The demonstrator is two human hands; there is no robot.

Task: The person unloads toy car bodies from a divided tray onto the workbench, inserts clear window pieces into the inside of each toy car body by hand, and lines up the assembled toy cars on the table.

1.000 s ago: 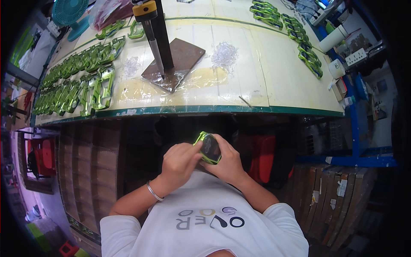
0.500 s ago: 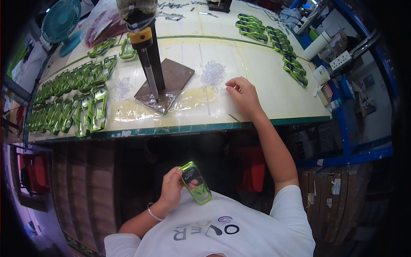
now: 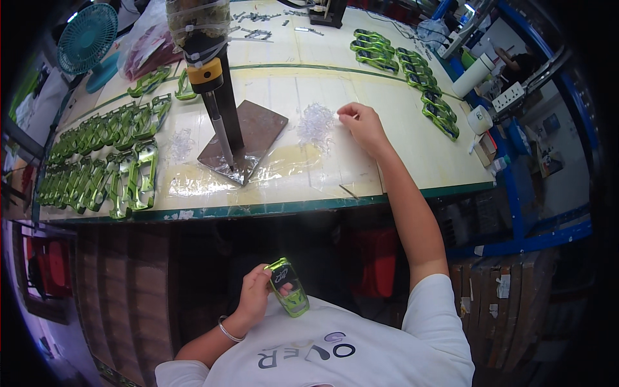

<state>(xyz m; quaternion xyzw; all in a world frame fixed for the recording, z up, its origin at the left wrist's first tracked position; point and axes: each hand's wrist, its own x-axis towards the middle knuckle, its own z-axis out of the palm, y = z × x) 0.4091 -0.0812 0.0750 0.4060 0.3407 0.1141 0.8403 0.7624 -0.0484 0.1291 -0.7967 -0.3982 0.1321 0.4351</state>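
Note:
Close to my body, below the table edge, my left hand (image 3: 256,290) grips a green plastic casing (image 3: 296,302) with a dark upper part and a window-like opening. Fingers show through that opening. Over the table, my right hand (image 3: 362,126) has its fingertips pinched together at the right side of a pile of small clear plastic pieces (image 3: 316,124). Whether a piece is between those fingertips is too small to tell. To the left of the pile, a pen-like pointed tool (image 3: 221,129) on a dark upright points down at a brown plate (image 3: 263,127).
Rows of green casings (image 3: 97,180) cover the table's left side, and more green casings (image 3: 419,68) lie at the back right. A smaller clear pile (image 3: 181,143) sits left of the plate. A thin dark stick (image 3: 348,191) lies near the front edge. A teal fan (image 3: 88,32) stands far left.
My right hand stays pinched and is slightly nearer the clear pile. The casing in my left hand has turned a little more upright. The whole view has shifted slightly.

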